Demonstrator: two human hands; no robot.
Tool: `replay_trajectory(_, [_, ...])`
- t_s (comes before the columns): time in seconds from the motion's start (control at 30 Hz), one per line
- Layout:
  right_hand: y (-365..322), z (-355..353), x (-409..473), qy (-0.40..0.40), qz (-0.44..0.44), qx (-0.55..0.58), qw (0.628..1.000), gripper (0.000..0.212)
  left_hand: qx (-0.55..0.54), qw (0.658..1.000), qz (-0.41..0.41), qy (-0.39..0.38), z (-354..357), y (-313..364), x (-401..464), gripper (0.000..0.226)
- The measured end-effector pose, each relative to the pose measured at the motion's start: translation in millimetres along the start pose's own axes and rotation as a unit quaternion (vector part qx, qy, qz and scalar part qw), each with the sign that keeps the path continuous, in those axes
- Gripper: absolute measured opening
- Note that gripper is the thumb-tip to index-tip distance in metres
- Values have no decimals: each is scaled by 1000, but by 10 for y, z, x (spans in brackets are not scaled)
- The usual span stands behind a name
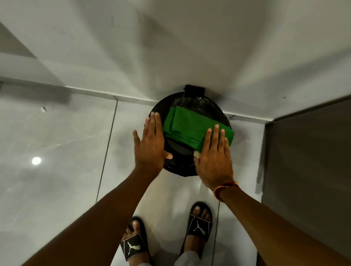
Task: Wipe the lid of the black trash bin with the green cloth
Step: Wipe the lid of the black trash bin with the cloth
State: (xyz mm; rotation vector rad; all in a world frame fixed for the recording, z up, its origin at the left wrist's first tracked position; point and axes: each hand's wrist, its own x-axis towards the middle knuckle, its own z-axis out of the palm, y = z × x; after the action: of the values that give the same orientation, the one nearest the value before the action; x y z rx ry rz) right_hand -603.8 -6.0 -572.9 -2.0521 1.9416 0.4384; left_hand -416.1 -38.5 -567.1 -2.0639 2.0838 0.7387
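Right hand (214, 156): fingers (215, 135) straight, together, pressed flat on the green cloth (191, 126).
Left hand (151, 143): fingers flat, slightly apart, resting on the lid's left edge, just beside the cloth.
Green cloth: folded, long axis running upper left to lower right across the lid (179, 154).
Black trash bin (194, 90): frame centre, against the wall (177, 39), on the tiled floor (45, 134); lid closed, contents hidden.

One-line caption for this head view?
Right hand presses green cloth onto black bin lid; left hand rests flat alongside.
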Motion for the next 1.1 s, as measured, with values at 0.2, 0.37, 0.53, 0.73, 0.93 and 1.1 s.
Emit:
replay_trajectory(0.2, [-44, -240, 427, 36, 79, 73, 994, 102, -25, 999, 6, -27, 54, -27, 28, 118])
replay_trajectory(0.37, [-174, -319, 723, 21, 19, 45, 999, 89, -34, 999, 34, -25, 96, -90, -12, 114])
replay_trajectory(0.53, [-288, -282, 882, 33, -49, 35, 998, 81, -43, 998, 44, -17, 140, -148, 2, 112])
replay_trajectory(0.73, [-395, -220, 936, 31, -160, 5, 987, 64, -66, 997, 30, -10, 155, -145, 39, 112])
replay_trajectory(0.93, [67, -177, 828, 22, 23, 117, 993, 70, -52, 998, 24, -25, 150, -119, 43, 116])
replay_trajectory(1.1, [115, -200, 839, 13, 40, 152, 988, 70, -48, 998, 32, -19, 187, -77, 8, 115])
